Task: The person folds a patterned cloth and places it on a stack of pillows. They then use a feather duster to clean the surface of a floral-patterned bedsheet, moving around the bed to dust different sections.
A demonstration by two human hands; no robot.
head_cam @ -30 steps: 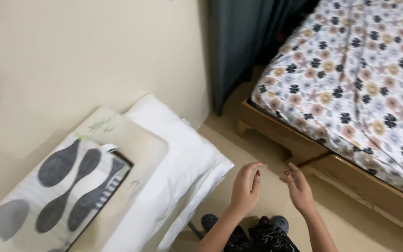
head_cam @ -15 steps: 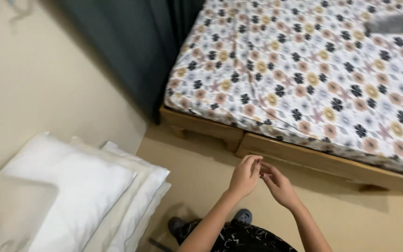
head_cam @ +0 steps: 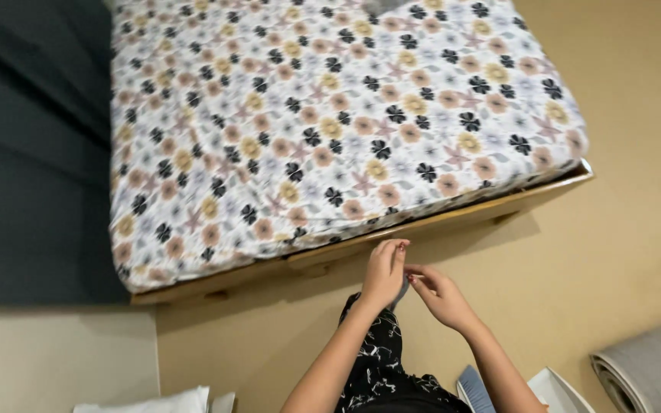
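Bare forearms, black white-patterned garment [head_cam: 380,363]

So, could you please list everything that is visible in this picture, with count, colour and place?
mattress: one, white sheet with black, pink and yellow flowers, upper middle.
bed frame: one, light wood, under the mattress.
curtain: one, dark grey-green, left side.
floor: tan, right and lower middle.
pillow: one, white, bottom left edge.
rolled mat: one, grey, bottom right corner.
left hand: one, raised before the bed frame, fingers touching the right hand.
right hand: one, beside the left hand, fingertips meeting it.
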